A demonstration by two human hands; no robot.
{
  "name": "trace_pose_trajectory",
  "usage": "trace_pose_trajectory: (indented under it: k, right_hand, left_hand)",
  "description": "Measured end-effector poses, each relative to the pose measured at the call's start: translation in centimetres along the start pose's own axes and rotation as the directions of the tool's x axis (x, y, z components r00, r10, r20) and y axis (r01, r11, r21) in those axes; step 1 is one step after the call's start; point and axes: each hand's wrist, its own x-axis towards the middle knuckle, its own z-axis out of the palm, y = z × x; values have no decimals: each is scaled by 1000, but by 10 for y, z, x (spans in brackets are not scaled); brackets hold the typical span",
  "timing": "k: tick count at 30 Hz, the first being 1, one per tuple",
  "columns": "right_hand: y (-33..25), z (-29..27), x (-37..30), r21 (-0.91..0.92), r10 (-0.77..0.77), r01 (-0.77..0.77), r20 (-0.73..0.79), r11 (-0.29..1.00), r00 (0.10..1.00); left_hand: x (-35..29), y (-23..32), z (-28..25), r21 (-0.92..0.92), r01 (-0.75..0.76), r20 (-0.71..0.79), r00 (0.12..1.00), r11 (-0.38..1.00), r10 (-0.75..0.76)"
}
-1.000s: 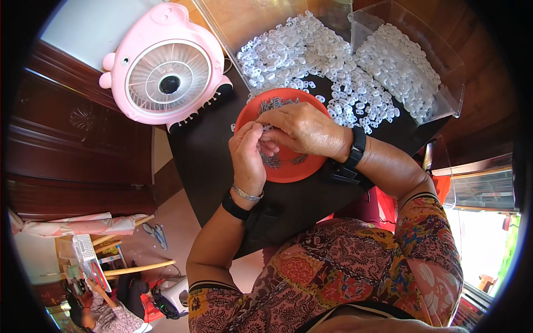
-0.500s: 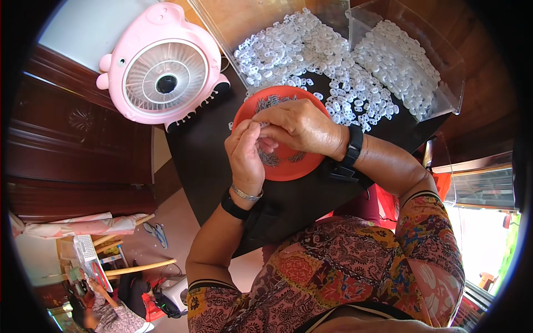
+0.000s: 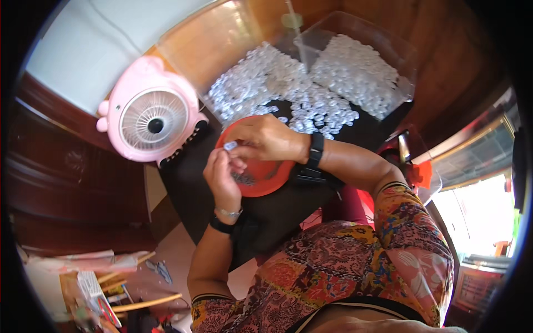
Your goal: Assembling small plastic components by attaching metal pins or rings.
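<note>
Over an orange-red bowl (image 3: 261,190), my two hands are close together. My right hand (image 3: 270,140) pinches a small white plastic piece (image 3: 230,145) between thumb and fingertips. Just below it, my left hand (image 3: 223,182) has its fingers drawn together; whatever they hold, if anything, is hidden. Inside the bowl lie many thin grey pin-like pieces (image 3: 244,178), partly covered by my hands. Behind the bowl, a heap of small white oval pieces (image 3: 322,111) spreads over the black tabletop (image 3: 272,216).
A pink animal-shaped fan (image 3: 125,139) stands left of the bowl. Clear plastic bins hold more white pieces, one heap (image 3: 261,72) at the back and another (image 3: 355,69) at the back right. Dark wooden cabinetry (image 3: 72,166) lines the left side.
The whole view has shifted, so the table contents appear lower and further left. The white piece at my fingertips shows more plainly. Both hands stay over the bowl.
</note>
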Motion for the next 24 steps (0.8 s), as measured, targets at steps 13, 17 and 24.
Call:
trace_pose_trajectory:
  k: [13, 17, 24]
  right_hand:
    - [-15, -191, 11, -644, 210, -498, -472, 580, 856]
    - [11, -166, -43, -460, 349, -411, -217, 787, 912]
    - [-25, -116, -107, -271, 644, -589, 213, 761, 735]
  left_hand:
    - [-2, 3, 3, 111, -47, 116, 993, 993, 34]
    - [-3, 5, 7, 94, -40, 123, 992, 995, 28]
    - [-7, 6, 10, 109, -29, 170, 985, 994, 10]
